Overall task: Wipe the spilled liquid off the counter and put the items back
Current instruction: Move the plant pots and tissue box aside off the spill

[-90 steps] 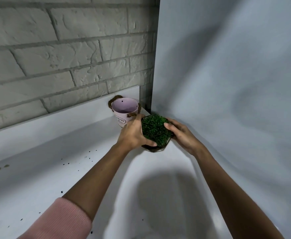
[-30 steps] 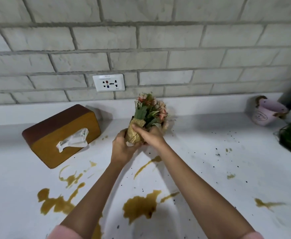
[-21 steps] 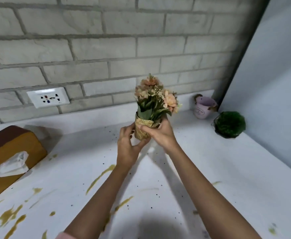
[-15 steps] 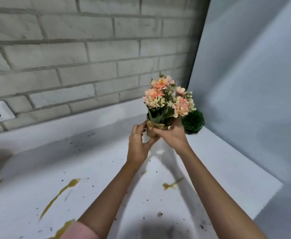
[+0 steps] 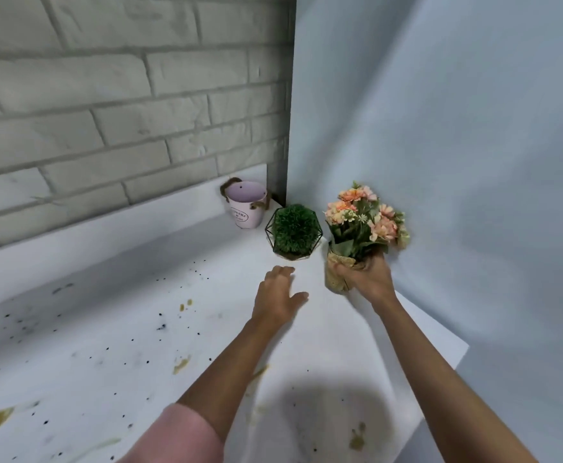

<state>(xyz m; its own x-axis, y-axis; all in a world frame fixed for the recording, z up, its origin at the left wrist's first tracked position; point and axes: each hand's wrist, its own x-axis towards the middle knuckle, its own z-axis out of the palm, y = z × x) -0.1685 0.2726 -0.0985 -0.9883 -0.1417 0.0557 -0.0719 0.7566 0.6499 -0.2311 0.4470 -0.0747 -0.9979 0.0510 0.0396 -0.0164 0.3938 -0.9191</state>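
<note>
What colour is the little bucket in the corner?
Pale pink, with brown handles; the bucket shows clearly in the head view.

A grey brick wall [image 5: 123, 105] stood behind the scene, meeting a plain pale blue wall [image 5: 457, 145] at a dark corner strip [image 5: 290, 95] on the right, with a white ledge [image 5: 90, 235] along its foot.

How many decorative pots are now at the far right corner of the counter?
3: the pink bucket against the wall, the green plant beside it, and the flower pot in the right hand.
</note>
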